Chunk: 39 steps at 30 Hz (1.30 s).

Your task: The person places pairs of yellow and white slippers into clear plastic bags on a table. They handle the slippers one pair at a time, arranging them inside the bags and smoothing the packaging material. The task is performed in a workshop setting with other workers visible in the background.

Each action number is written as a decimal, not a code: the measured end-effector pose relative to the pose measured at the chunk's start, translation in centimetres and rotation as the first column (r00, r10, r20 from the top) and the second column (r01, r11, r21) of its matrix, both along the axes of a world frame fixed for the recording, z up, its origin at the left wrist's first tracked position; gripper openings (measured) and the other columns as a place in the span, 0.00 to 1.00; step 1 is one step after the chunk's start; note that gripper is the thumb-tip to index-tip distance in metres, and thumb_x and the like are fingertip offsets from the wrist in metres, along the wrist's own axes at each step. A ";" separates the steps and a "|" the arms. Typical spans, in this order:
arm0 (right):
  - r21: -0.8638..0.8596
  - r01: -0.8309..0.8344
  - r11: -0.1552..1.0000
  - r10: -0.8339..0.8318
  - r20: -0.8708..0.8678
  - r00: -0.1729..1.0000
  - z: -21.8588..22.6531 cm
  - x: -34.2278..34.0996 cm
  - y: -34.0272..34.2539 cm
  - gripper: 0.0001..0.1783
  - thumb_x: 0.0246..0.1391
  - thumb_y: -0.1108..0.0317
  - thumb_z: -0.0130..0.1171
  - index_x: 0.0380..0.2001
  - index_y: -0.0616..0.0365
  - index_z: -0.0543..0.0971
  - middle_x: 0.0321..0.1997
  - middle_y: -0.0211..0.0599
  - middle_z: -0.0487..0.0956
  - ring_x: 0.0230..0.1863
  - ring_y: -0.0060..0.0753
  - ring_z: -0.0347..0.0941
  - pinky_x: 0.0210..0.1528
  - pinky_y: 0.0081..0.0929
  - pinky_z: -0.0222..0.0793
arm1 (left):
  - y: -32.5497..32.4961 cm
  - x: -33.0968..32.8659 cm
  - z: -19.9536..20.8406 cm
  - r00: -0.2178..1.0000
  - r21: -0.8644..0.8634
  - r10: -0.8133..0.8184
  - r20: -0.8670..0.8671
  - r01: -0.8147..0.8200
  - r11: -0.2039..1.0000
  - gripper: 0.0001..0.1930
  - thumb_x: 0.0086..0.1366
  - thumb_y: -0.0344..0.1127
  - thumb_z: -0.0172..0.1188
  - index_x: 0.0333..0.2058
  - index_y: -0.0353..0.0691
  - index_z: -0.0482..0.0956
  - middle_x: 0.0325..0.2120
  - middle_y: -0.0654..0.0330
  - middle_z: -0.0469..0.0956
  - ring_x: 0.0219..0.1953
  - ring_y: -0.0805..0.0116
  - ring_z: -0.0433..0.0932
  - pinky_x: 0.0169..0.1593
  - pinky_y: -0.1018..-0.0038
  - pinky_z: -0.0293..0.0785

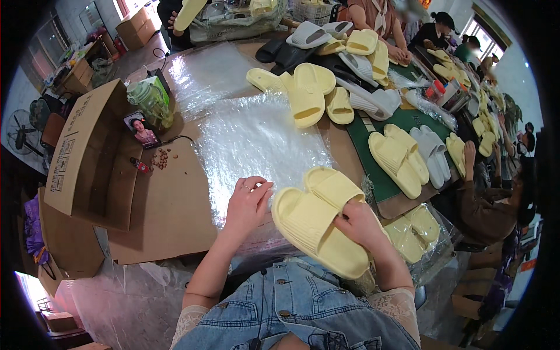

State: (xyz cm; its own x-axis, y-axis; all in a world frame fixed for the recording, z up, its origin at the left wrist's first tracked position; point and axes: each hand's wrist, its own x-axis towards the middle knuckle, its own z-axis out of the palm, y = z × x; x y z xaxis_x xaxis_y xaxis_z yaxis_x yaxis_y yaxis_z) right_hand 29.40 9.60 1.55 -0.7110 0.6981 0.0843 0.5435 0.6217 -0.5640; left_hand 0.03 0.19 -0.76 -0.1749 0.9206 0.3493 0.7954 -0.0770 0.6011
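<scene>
A pair of pale yellow slide slippers [318, 227] is held over the table's near edge, the two lying side by side and tilted. My right hand [357, 223] grips them with its fingers at the strap openings. To their left, my left hand [248, 201] rests at the near part of a stack of clear plastic bags [256, 140]. Its fingers are curled together, and what they pinch, if anything, cannot be made out. More yellow slippers [312, 93] lie on the far end of the bags.
An open cardboard box [87, 157] stands at left beside a phone [142, 129], a green jug [153, 102] and some nuts [161, 157]. Slippers in yellow, grey [430, 153] and black [291, 57] cover the right and far table. A bagged pair [413, 233] lies at near right. Co-workers sit beyond.
</scene>
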 end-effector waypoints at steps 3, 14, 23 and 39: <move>0.007 -0.030 1.000 0.030 0.004 1.000 -1.7 -1.5 -0.6 0.18 0.56 0.59 0.64 0.29 0.68 0.79 0.31 0.57 0.79 0.34 0.61 0.77 0.38 0.51 0.73 | -0.1 0.2 -0.1 0.992 0.134 -0.032 -0.123 0.049 0.990 0.11 0.63 0.32 0.64 0.44 0.39 0.84 0.46 0.56 0.80 0.48 0.52 0.74 0.52 0.60 0.75; 0.043 -0.008 0.999 0.015 -0.172 0.985 -5.8 -9.2 -0.6 0.17 0.56 0.61 0.64 0.24 0.66 0.78 0.28 0.56 0.78 0.33 0.59 0.78 0.38 0.51 0.73 | -1.6 2.0 1.1 0.975 0.107 -0.169 -0.146 0.185 0.977 0.15 0.64 0.31 0.62 0.50 0.37 0.82 0.58 0.52 0.76 0.64 0.45 0.69 0.66 0.56 0.67; 0.080 -0.059 0.995 0.072 -0.175 0.982 -6.9 -11.9 0.3 0.11 0.50 0.65 0.66 0.29 0.63 0.78 0.29 0.53 0.79 0.34 0.58 0.78 0.36 0.50 0.74 | -2.3 1.1 1.2 0.972 0.085 -0.226 -0.059 0.230 0.969 0.19 0.66 0.30 0.60 0.55 0.39 0.80 0.63 0.54 0.73 0.67 0.48 0.67 0.68 0.56 0.65; 0.153 0.003 0.988 0.036 -0.252 0.967 -7.8 -13.1 -0.9 0.13 0.48 0.69 0.65 0.36 0.58 0.72 0.38 0.50 0.76 0.40 0.60 0.76 0.41 0.53 0.72 | -3.1 0.6 2.1 0.858 0.031 -0.437 0.269 0.445 0.895 0.18 0.70 0.31 0.55 0.58 0.42 0.79 0.62 0.55 0.75 0.69 0.51 0.67 0.72 0.55 0.59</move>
